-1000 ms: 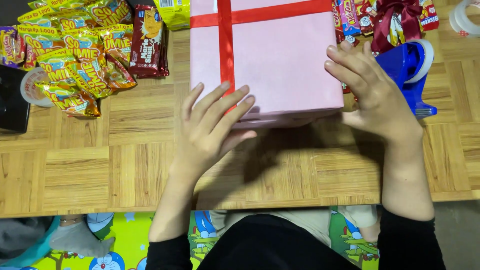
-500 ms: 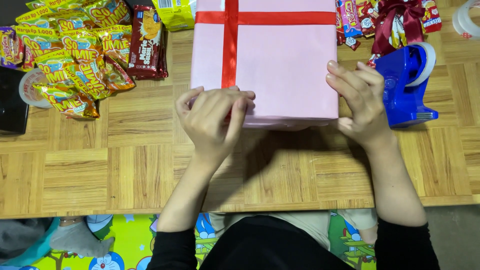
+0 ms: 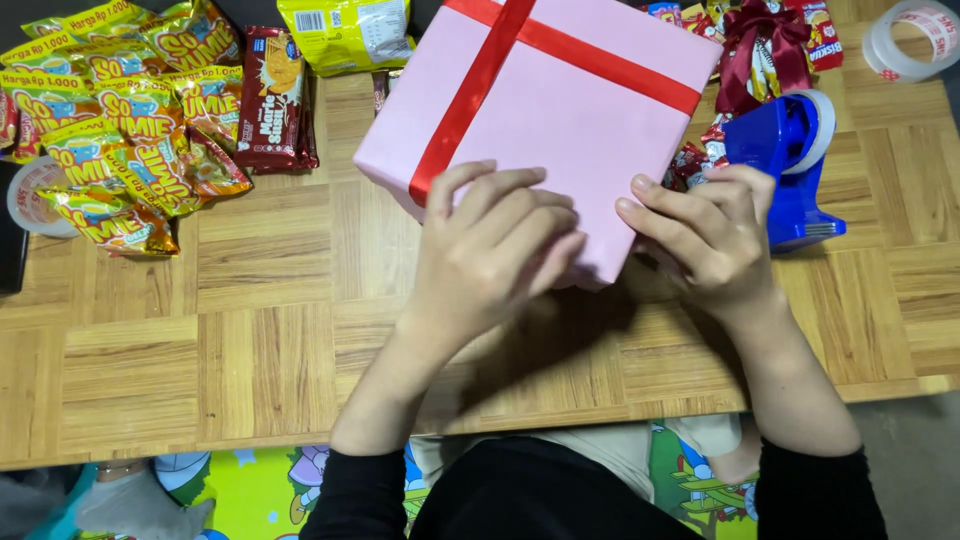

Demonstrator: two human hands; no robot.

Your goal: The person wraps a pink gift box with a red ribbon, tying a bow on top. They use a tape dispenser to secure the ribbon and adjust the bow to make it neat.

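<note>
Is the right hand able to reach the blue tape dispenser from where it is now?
Probably yes. The right hand rests on the near corner of the pink gift box, and the blue tape dispenser stands just beside it on the wooden table. Nothing lies between them.

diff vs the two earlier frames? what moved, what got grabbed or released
The pink gift box has been turned: it sat square to the table edge, now it sits askew with a corner toward the person. The left hand went from flat to curled over the near edge by the red ribbon; the right hand stays on the near-right corner. Snack packets and blue tape dispenser unchanged.
</note>
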